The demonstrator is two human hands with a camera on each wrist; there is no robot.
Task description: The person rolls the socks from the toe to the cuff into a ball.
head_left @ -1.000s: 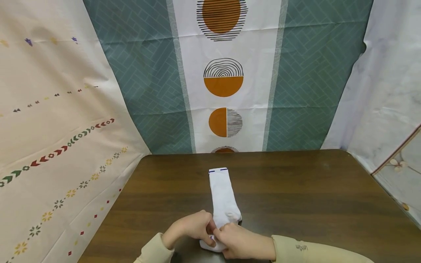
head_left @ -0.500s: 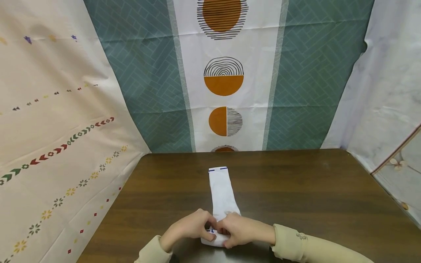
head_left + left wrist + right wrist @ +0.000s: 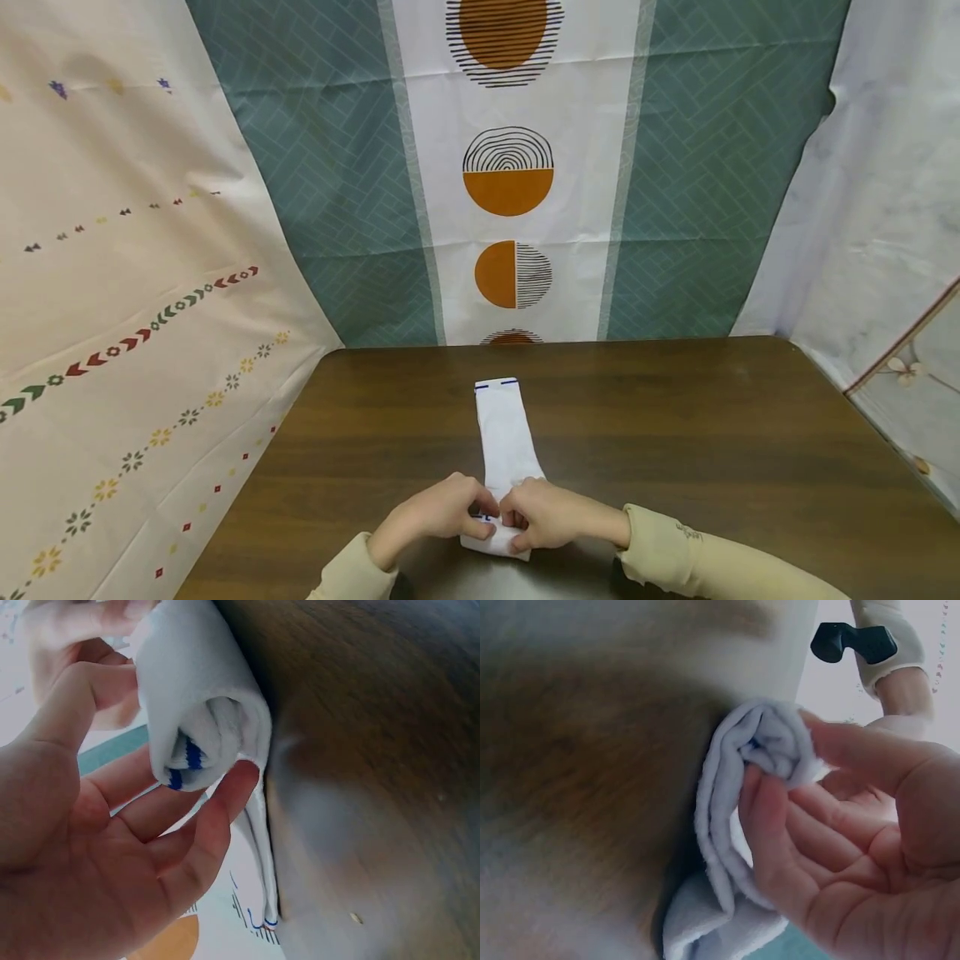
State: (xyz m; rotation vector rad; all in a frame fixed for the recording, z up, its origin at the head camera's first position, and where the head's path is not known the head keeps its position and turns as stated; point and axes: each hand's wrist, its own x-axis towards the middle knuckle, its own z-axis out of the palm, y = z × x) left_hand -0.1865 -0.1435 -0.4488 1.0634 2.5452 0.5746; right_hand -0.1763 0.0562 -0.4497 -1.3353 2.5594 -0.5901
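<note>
A white sock [image 3: 507, 433] with blue marks at its far edge lies lengthwise on the table, its near end rolled up. My left hand [image 3: 448, 507] grips the left end of the roll [image 3: 202, 682], thumb on the near side and fingers on the far side. A blue stripe shows inside the coil in the left wrist view. My right hand [image 3: 551, 514] pinches the right end the same way, a fingertip tucked under the coil [image 3: 772, 742] in the right wrist view. Beyond the hands, the unrolled length stays flat, its layers stacked.
The dark wooden table [image 3: 675, 433] extends to both sides of the sock. A patterned cream cloth [image 3: 135, 350] hangs at the left, a green and white curtain [image 3: 352, 208] behind, and a pale marbled cloth [image 3: 877, 192] at the right.
The rolled end has moved away from me along the sock, covering more of it. Both hands have moved forward with it, and the right fingers have regripped around its end.
</note>
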